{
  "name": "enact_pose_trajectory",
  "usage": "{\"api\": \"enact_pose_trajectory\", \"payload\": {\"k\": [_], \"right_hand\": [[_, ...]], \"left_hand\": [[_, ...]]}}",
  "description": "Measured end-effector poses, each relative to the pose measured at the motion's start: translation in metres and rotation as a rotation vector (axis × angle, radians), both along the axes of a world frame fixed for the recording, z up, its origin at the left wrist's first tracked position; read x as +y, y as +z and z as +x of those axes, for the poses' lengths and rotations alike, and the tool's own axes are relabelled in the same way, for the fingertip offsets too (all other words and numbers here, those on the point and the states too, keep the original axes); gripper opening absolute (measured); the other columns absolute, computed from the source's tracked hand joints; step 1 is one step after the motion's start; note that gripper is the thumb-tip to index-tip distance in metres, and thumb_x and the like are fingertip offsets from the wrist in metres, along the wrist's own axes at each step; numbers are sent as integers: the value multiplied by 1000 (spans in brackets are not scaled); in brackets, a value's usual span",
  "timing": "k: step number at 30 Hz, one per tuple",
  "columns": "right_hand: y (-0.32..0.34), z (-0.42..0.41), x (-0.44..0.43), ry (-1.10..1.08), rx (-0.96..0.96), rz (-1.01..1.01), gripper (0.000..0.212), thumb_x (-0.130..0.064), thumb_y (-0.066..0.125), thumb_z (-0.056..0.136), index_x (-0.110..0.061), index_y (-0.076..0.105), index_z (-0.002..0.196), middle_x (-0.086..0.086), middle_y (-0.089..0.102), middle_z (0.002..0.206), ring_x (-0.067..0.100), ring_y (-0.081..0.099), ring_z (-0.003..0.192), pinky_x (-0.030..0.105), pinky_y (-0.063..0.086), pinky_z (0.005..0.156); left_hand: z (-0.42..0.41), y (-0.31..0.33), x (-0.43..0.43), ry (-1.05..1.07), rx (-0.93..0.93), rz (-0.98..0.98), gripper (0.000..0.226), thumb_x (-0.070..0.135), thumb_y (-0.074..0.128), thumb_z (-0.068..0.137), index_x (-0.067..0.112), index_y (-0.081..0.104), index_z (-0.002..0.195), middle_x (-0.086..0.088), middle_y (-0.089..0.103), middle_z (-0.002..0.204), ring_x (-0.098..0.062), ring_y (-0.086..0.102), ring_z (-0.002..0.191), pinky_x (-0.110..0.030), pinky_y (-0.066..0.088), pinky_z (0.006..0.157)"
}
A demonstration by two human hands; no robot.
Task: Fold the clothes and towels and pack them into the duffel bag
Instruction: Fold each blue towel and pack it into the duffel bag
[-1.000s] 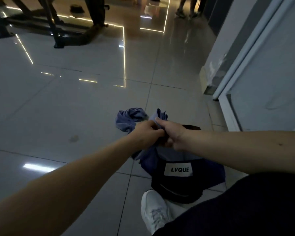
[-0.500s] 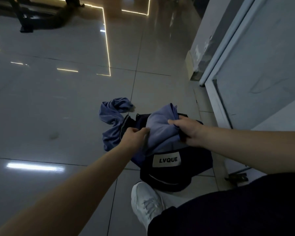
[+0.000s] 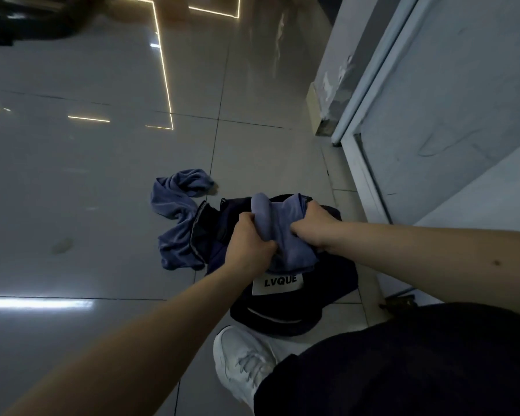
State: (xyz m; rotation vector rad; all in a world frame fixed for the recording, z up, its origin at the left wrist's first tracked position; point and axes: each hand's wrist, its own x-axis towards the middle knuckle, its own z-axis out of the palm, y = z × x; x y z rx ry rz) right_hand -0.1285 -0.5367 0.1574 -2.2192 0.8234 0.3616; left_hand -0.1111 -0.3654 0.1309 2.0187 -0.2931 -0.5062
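A dark duffel bag with a white LVQUE label lies open on the tiled floor in front of me. A bundled blue-grey cloth sits at the bag's mouth. My left hand grips its near left side and my right hand grips its right side, both with fingers curled into the fabric. A second blue-grey towel lies crumpled on the floor, draped against the bag's left edge.
My white shoe and dark trouser leg are just below the bag. A white door frame and wall run along the right. A dark stand base sits far left at the top.
The two hands have spread apart on the cloth and lowered it onto the bag's opening. The view has tilted down and closer to the bag.
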Motion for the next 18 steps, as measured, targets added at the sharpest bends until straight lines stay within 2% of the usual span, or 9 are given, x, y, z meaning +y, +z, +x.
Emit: {"api": "enact_pose_trajectory", "payload": {"k": [2, 4, 6, 7, 9, 12, 15, 17, 18], "right_hand": [[-23, 6, -10, 86, -61, 38, 83, -48, 67, 56, -18, 46, 130, 8, 65, 111, 28, 67, 97, 47, 59, 82], [-10, -3, 4, 222, -129, 34, 91, -47, 76, 62, -27, 37, 141, 1, 61, 124, 21, 63, 109, 46, 56, 93], [-6, -11, 7, 342, -121, 9, 99, -42, 82, 67, -28, 29, 150, -6, 52, 136, 14, 54, 122, 40, 47, 106], [-5, -15, 7, 371, -104, 6, 104, -39, 84, 68, -27, 26, 154, -7, 45, 142, 13, 48, 128, 38, 42, 110], [-5, -19, 3, 404, -59, -19, 112, -38, 87, 69, -27, 21, 158, -1, 30, 156, 21, 36, 141, 39, 33, 117], [-8, -17, 4, 410, 48, -20, 108, -43, 87, 70, -24, 26, 157, 4, 24, 159, 27, 30, 145, 42, 30, 119], [-21, -8, 11, 395, 62, -3, 109, -57, 85, 55, -26, 38, 149, 7, 44, 146, 28, 48, 134, 45, 45, 109], [-25, -11, 11, 339, 32, 5, 99, -47, 87, 61, -22, 42, 146, 8, 52, 139, 27, 55, 124, 41, 50, 103], [-23, -13, 10, 313, 18, 23, 94, -38, 87, 69, -19, 40, 148, 8, 53, 140, 27, 55, 124, 40, 51, 102]], "left_hand": [[2, -3, -4, -11, -20, 18, 61, 16, 71, 83, 15, 37, 134, -2, 54, 110, -13, 55, 82, -28, 44, 61], [6, -7, -6, 5, 3, -20, 59, 19, 72, 84, 14, 38, 132, -1, 54, 112, -15, 56, 88, -26, 45, 64], [10, -12, -10, 41, 119, -101, 55, 24, 71, 87, 14, 40, 131, 0, 56, 116, -15, 58, 93, -26, 48, 70], [12, -15, -12, 57, 185, -143, 52, 26, 68, 90, 14, 41, 133, 0, 56, 117, -15, 59, 95, -30, 51, 75], [15, -16, -15, 36, 261, -135, 50, 27, 60, 95, 14, 40, 139, -1, 57, 118, -17, 60, 97, -39, 54, 86], [15, -21, -18, -36, 333, -116, 52, 14, 57, 95, 12, 37, 143, -6, 58, 117, -21, 62, 98, -46, 54, 89], [15, -27, -21, -58, 459, -213, 56, 3, 55, 87, 9, 40, 140, -16, 56, 128, -28, 61, 101, -46, 59, 76], [14, -27, -25, -50, 530, -305, 48, -4, 48, 91, 7, 42, 137, -15, 54, 132, -28, 60, 101, -42, 57, 71], [13, -27, -26, -39, 552, -325, 47, -8, 44, 94, 8, 41, 138, -10, 53, 131, -28, 59, 103, -43, 58, 75]]}}
